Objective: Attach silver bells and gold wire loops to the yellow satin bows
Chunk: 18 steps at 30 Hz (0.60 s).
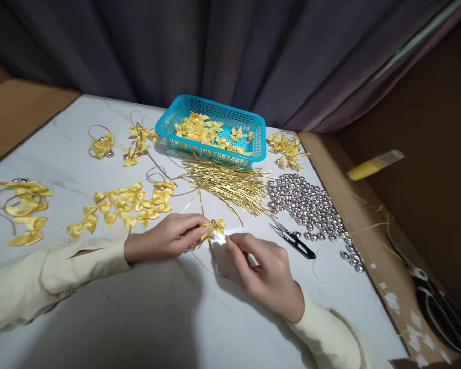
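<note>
My left hand pinches a small yellow ribbon bow with a silver bead and a strip of gold tie at its middle. A thin cord curves down from this bow to the white tabletop. Just right of the bow is my right hand, thumb and forefinger pressed together; anything between them is too small to make out. Beyond the hands lies a heap of gold ties. Several yellow bows lie on the left, some with looped cords. On the right is a pile of silver beads.
A blue basket with yellow bows stands at the back. Black thread snips lie right of my right hand. Large scissors, paper scraps and a yellow-handled tool rest on the brown surface. Dark curtains hang behind.
</note>
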Available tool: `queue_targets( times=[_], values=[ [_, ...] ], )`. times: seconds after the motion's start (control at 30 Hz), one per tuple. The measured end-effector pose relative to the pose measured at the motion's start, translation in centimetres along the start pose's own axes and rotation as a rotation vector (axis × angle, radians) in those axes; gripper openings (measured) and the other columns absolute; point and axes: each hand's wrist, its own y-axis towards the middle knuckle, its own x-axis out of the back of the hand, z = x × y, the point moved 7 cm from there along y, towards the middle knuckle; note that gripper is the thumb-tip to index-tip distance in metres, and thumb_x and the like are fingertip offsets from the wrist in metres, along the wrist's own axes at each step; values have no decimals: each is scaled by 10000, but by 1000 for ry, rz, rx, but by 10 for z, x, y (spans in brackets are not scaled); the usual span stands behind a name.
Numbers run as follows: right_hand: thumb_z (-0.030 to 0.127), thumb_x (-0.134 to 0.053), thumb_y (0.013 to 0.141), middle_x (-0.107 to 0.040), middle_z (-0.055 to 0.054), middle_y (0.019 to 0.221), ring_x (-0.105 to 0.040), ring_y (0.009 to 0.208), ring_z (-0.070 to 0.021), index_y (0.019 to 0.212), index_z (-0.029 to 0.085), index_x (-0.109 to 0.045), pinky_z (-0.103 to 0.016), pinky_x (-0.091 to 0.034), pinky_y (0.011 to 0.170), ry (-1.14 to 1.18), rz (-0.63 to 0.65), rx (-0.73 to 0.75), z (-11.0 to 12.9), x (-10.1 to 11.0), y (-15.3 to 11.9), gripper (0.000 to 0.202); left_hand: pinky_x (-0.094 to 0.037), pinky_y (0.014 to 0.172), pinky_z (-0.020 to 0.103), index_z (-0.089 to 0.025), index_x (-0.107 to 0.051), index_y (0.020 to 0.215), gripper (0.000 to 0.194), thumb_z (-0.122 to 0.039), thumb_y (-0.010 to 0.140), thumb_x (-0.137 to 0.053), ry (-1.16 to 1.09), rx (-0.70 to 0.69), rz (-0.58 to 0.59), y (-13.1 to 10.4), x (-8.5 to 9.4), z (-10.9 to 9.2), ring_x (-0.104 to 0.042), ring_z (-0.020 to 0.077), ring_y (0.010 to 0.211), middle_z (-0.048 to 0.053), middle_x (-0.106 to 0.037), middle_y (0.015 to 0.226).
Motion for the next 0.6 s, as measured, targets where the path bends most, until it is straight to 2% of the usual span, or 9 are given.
queue_targets(
  times=[0.07,0.17,0.33,0.47,0.6],
  values=[
    [181,-456,892,-596,-2,561,-491,447,-74,768,141,-599,-193,-378,433,102,35,-118,-9,0,2,193,-401,558,180,-168,-518,774,248,-230,950,-354,51,-21,6,-1,0,-1,-482,86,539,-31,-519,599],
    [222,-489,883,-602,6,523,-494,411,-65,722,139,-613,-181,-377,418,262,158,-263,-20,-2,5,220,-416,585,183,-163,-527,826,262,-221,962,-310,130,-93,16,-3,-1,-6,-509,97,586,-4,-561,656],
    [258,-526,861,-628,-19,540,-483,388,-56,684,130,-594,-162,-339,362,457,312,-388,-28,-3,11,228,-440,634,193,-145,-533,950,265,-184,968,-271,180,-216,87,-8,-8,-13,-541,117,669,42,-604,770],
    [252,-512,865,-621,-16,536,-476,395,-55,692,130,-592,-163,-347,371,422,354,-354,-29,-2,11,226,-453,666,204,-144,-523,1021,270,-164,957,-261,190,-243,137,-10,-12,-12,-556,131,705,52,-607,794],
    [202,-490,869,-604,5,534,-469,416,-53,699,140,-600,-168,-344,403,233,357,-223,-25,3,11,211,-445,654,213,-153,-509,1040,261,-139,939,-268,268,-265,178,-11,-16,-11,-558,141,698,52,-608,807]
  ],
)
